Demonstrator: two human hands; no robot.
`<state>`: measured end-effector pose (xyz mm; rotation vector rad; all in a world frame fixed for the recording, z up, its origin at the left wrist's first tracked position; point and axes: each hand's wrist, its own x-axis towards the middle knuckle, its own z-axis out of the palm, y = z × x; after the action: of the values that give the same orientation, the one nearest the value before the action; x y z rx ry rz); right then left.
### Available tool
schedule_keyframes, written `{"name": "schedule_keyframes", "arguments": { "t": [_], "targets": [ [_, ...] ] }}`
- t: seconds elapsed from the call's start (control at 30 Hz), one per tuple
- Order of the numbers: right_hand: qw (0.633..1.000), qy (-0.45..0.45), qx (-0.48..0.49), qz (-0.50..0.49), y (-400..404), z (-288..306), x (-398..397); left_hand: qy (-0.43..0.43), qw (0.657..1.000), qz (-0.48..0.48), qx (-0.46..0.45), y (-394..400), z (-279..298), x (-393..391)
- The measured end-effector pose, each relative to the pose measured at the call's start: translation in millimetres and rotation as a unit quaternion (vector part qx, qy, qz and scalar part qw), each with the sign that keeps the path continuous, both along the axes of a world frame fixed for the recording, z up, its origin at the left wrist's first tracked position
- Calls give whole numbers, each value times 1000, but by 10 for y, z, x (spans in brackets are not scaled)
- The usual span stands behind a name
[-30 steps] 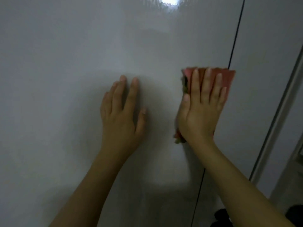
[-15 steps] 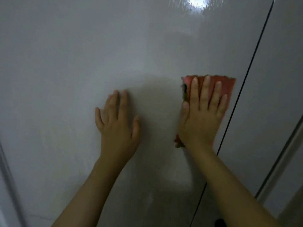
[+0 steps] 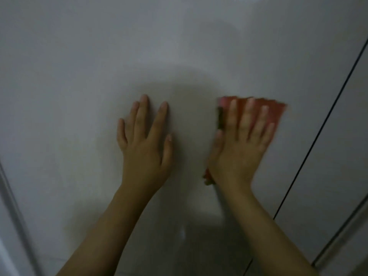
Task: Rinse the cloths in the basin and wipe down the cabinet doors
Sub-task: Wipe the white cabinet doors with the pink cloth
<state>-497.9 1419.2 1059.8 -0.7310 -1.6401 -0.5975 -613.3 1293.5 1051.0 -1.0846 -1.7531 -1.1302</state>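
The wiping is under way: the right hand (image 3: 241, 148) presses a red cloth (image 3: 275, 111) flat against the glossy cabinet door (image 3: 79, 76), fingers straight. The left hand (image 3: 145, 144) rests spread beside it, holding nothing. The neighbouring door (image 3: 342, 156) likely waits; no basin shows.

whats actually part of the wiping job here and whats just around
Part of the job:
red cloth, pressed flat under the right hand
cabinet door, being wiped
left hand, flat on the door

Just around:
neighbouring door beyond the dark gap
frame strip at far left
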Motion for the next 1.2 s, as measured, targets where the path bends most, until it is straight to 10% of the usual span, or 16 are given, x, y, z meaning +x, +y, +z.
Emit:
{"name": "schedule_keyframes", "arguments": {
  "t": [0.17,0.43,0.67,0.9,1.07,1.2],
  "targets": [
    [969,-214,109,64,-112,-522,-128,21,999,-36,30,-58,14,-139],
    [998,59,2,-4,-400,286,-680,-19,999,5,32,-416,12,-704],
    [966,-214,134,46,-441,-332,-655,6,999,-19,45,-462,-34,-975],
    [994,108,8,-19,-547,405,-992,29,999,8,25,-498,-38,-1053],
    [975,-187,122,11,-572,-395,-873,22,1000,-12,18,-527,-20,-1078],
    [993,-93,74,-16,-432,-97,-707,22,999,-35,5,-600,14,-1096]
  ]
}}
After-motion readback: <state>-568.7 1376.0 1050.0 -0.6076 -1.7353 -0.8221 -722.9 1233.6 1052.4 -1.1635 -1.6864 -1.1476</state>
